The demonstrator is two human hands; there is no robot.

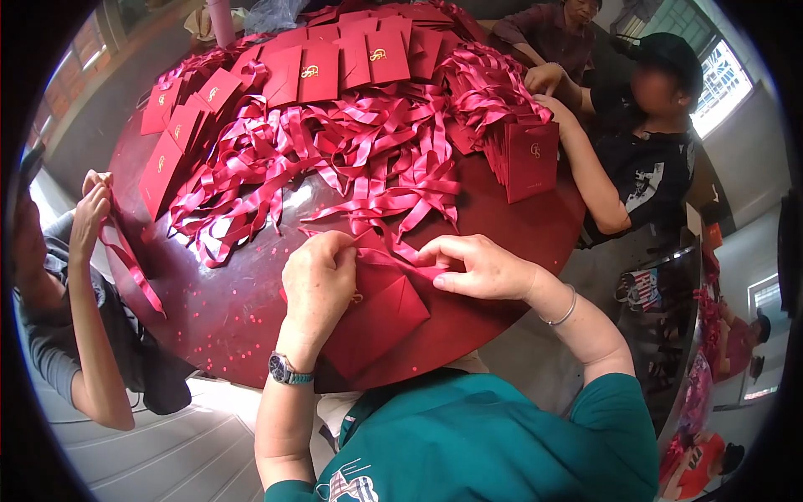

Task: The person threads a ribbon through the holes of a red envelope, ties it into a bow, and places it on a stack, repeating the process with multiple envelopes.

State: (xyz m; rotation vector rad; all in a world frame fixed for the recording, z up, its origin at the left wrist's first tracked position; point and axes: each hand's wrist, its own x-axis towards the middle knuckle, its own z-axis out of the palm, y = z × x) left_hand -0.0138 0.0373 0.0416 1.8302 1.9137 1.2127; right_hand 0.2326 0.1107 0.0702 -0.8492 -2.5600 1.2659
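In front of me a red paper gift bag [376,322] lies tilted on the table, with a glossy pink-red ribbon [391,261] across its upper edge. My left hand [318,280] is closed at the bag's upper left, thumb and fingers pinching the ribbon there. On the other side, my right hand [481,269] pinches the ribbon between thumb and forefinger. Part of the bag's left side is hidden behind my left hand and wrist. Just beyond both hands lies a heap of loose ribbons [389,155].
Red bags [318,71] with gold marks cover the far side of the round red table [226,322]. More bags [533,163] stand at the right. People sit at left and right; the left person's hands [94,201] hold a ribboned bag. A pink bottle [221,23] stands at the back.
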